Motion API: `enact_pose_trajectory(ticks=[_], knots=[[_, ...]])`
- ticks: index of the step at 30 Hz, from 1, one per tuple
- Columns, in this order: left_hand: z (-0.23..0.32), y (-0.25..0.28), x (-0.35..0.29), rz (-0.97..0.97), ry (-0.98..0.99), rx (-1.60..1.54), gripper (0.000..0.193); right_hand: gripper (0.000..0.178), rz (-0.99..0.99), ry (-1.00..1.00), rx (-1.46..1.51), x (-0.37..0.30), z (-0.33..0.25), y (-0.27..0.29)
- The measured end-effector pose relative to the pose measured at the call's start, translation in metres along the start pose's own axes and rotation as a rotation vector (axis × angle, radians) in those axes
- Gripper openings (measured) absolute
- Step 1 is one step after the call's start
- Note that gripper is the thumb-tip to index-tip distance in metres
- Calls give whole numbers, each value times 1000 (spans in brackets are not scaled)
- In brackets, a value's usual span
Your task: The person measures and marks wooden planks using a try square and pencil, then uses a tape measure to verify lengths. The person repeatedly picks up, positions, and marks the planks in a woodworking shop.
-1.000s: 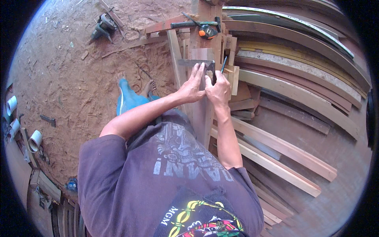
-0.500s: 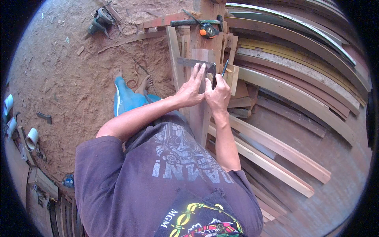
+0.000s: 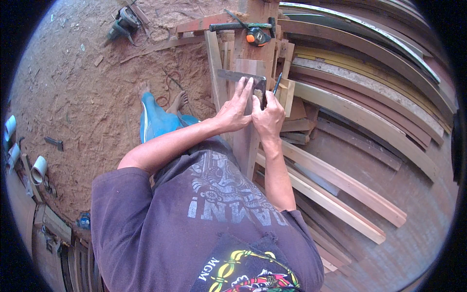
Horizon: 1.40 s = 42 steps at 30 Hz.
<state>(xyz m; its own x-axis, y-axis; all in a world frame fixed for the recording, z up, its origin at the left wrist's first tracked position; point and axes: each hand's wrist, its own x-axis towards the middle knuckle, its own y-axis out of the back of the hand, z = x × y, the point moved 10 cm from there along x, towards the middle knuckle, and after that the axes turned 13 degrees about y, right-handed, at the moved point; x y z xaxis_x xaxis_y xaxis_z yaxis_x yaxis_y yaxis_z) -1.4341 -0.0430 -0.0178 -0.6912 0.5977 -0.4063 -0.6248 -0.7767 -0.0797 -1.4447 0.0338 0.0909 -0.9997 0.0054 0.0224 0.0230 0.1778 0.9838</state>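
A try square (image 3: 231, 75) lies across a planed wooden board (image 3: 250, 66), its dark metal blade pointing left. My left hand (image 3: 235, 111) rests on the board with two fingers stretched forward onto the blade, pressing rather than gripping. Closed around the square's dark stock at the board's right edge is my right hand (image 3: 269, 117), thumb near the inner corner. A dark pencil or pen (image 3: 278, 82) sticks up from between the right fingers, its lower part hidden. The two thumbs nearly touch over the board.
Beyond the board, a hammer (image 3: 238, 27) and an orange-and-black tape measure (image 3: 257, 37) lie on the wooden bench. Stacked timber (image 3: 360, 104) fills the right side. A power tool (image 3: 124, 23) sits on the sawdust-covered ground (image 3: 107, 107) at the upper left, near a cord.
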Motion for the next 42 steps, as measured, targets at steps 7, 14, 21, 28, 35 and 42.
enact_pose_trajectory(ticks=[7, 14, 21, 28, 35, 42], knots=[[3, 5, 1, 38, -7, 59, 118, 41, -87, 1, 107, 6, 2, 2], [-2, 3, 9, 51, 120, 49, 135, 55, -224, -24, 782, 69, -23, 47], [-5, 6, 14, 64, 186, 27, 138, 39, -616, 503, 50, 135, -73, -22], [-5, 8, 16, 58, 199, -17, 142, 55, -867, 601, -181, 144, -57, -118], [-4, 8, 14, 65, 198, -4, 145, 45, -974, 716, -256, 132, -70, -138], [-4, 8, 14, 44, 227, 45, 144, 42, -950, 808, -386, 142, -101, -83]])
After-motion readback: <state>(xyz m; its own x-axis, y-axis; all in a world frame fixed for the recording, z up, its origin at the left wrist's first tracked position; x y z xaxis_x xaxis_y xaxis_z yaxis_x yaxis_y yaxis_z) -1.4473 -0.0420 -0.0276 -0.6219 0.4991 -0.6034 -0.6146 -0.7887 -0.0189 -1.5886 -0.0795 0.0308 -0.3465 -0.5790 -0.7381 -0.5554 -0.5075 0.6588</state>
